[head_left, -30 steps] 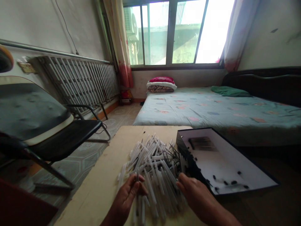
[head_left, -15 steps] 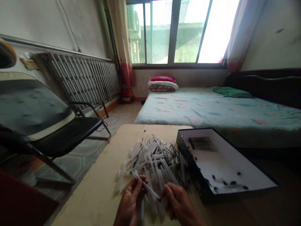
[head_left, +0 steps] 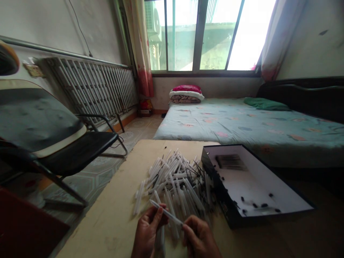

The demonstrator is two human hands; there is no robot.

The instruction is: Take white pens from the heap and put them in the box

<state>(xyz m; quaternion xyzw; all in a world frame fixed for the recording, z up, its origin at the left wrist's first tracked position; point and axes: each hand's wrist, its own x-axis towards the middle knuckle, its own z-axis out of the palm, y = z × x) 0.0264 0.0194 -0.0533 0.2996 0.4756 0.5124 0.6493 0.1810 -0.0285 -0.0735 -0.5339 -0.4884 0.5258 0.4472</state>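
My left hand (head_left: 150, 225) pinches a slim whitish pen (head_left: 172, 217) between thumb and fingers, its tip pointing up and to the left. At the pen's lower right end, my right hand (head_left: 199, 234) has its thumb and fingers closed around the dark end; whether a small separate part is between them is hidden. Just beyond both hands lies a loose heap of white pen barrels (head_left: 174, 172), with thin dark refills (head_left: 195, 172) mixed in on its right side.
A shallow dark-edged box (head_left: 258, 182) with a white inside stands right of the heap, holding a row of dark-ended pens (head_left: 231, 162) and several small black plugs (head_left: 264, 205). All this is on a pale table (head_left: 107, 218). A bed (head_left: 215, 122) lies beyond; a black chair (head_left: 88, 147) stands left.
My right hand has moved slightly left and now meets the pen's dark end, where a small gap showed before. The left hand keeps its grip on the pen.
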